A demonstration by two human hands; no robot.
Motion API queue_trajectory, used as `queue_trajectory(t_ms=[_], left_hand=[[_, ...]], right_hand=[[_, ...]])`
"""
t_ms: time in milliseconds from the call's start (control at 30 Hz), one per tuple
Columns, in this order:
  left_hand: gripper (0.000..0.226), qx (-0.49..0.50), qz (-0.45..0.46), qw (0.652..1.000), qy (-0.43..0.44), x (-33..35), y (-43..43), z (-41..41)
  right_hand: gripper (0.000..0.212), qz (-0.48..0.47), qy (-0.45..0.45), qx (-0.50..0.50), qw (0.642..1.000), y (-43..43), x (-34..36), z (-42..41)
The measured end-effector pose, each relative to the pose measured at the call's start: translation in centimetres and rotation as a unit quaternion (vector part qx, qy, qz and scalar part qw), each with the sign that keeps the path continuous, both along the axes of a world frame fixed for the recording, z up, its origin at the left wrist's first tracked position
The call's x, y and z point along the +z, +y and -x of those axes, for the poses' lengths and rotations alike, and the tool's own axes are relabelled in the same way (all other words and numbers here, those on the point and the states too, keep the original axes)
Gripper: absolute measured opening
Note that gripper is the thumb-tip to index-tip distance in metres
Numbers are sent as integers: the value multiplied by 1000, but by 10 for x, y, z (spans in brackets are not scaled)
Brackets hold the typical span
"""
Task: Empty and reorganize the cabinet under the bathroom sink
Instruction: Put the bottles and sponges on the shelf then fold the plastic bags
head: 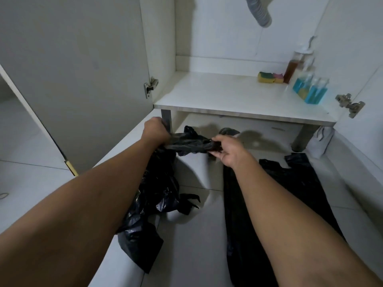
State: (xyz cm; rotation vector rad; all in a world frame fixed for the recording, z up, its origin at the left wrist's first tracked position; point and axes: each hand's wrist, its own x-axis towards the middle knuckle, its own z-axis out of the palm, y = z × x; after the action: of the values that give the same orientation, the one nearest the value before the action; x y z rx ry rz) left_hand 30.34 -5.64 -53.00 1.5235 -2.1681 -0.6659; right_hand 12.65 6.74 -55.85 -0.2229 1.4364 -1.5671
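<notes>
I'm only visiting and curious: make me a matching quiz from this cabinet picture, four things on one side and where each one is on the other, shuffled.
Things:
1. crumpled black bag
2. sponges
3. blue bottles
4. grey hose

Places:
A. hanging above the shelf
B. at the shelf's right edge
C. gripped by the left hand and the right hand
D. on the shelf, left of the brown bottle

Pairs: 1-C, 2-D, 3-B, 4-A.

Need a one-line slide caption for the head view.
Before the open cabinet, left hand and right hand hold a crumpled black bag; sponges and blue bottles sit on the shelf.
</notes>
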Motion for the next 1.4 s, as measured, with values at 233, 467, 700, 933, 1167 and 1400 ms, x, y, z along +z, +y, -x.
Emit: queue_trajectory(t_ms=[233, 467, 700, 933, 1167, 1400], left_hand=[[31, 44, 64, 989, 126, -5, 0, 5], [31, 38, 69, 978, 193, -12, 11, 46], [26, -62, 95, 955, 273, -11, 74, 122], [45, -156, -30, 979, 128, -76, 119, 160], [48, -144, -189, 970, -43, -143, 144, 146], [29, -104, -286, 953, -9, -160, 155, 140]], right_hand=[[6, 33, -65, -14, 997, 16, 16, 19], [28, 104, -40, -59, 992, 33, 57, 57], [52, 235, -61, -137, 960, 136, 66, 129], [21, -56, -3, -174, 983, 244, -2, 167], [32, -302, -12, -89, 949, 306, -60, 152], [9, -451, 88, 14, 888, 320, -73, 165]])
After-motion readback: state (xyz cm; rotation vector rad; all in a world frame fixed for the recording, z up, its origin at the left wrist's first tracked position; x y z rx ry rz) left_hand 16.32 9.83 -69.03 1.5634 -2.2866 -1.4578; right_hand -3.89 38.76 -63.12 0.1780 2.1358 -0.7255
